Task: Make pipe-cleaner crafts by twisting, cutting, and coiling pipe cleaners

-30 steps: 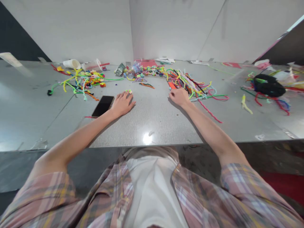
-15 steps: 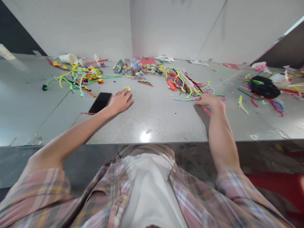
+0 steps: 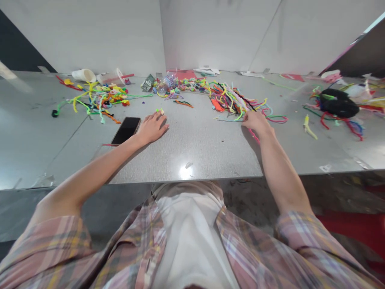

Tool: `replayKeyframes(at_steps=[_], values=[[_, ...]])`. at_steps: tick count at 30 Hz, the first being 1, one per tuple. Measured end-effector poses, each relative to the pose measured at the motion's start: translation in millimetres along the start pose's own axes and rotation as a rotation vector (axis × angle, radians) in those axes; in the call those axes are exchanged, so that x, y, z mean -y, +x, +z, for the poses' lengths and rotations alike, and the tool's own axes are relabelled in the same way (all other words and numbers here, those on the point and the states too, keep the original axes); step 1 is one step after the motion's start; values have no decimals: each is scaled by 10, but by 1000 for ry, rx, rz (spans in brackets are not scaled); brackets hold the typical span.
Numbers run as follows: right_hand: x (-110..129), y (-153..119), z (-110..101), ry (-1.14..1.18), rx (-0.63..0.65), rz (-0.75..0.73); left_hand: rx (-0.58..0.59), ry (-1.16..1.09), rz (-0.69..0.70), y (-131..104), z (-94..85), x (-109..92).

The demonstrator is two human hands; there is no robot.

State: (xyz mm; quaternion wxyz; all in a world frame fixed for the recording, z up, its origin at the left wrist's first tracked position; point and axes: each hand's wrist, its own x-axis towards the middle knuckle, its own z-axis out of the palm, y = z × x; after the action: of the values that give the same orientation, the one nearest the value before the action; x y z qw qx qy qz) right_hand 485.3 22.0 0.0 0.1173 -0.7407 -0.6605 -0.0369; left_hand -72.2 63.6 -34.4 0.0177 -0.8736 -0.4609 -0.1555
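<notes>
My left hand (image 3: 152, 127) lies on the grey table, fingers spread, beside a dark phone (image 3: 126, 130). A small green and yellow piece (image 3: 160, 111) sits at its fingertips. At the near edge of a pile of colourful fuzzy strands (image 3: 230, 98), my right hand (image 3: 255, 122) has its fingers pressed together, pointing down. A pink strand (image 3: 254, 135) sticks out below those fingers, and a light blue strand (image 3: 227, 119) lies to their left. What the fingers pinch, if anything, is hidden.
More coloured strands (image 3: 105, 98) lie at the left near a white cup (image 3: 84, 75). A black bundle (image 3: 338, 103) rests among strands at the right. Clear packaging (image 3: 165, 84) and a row of small knotted pieces (image 3: 192, 85) line the back, before a white partition (image 3: 210, 32).
My right hand has moved a little left and away from me, further over the strand pile. The pink and green strands at its right have shifted. My left hand stays in place.
</notes>
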Motion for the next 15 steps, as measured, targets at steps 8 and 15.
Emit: replayKeyframes(at_steps=[8, 15], values=[[745, -55, 151, 197, -113, -329, 21, 30, 5, 8, -21, 2], [1087, -113, 313, 415, -425, -494, 7, 54, 13, -12, -44, -59]])
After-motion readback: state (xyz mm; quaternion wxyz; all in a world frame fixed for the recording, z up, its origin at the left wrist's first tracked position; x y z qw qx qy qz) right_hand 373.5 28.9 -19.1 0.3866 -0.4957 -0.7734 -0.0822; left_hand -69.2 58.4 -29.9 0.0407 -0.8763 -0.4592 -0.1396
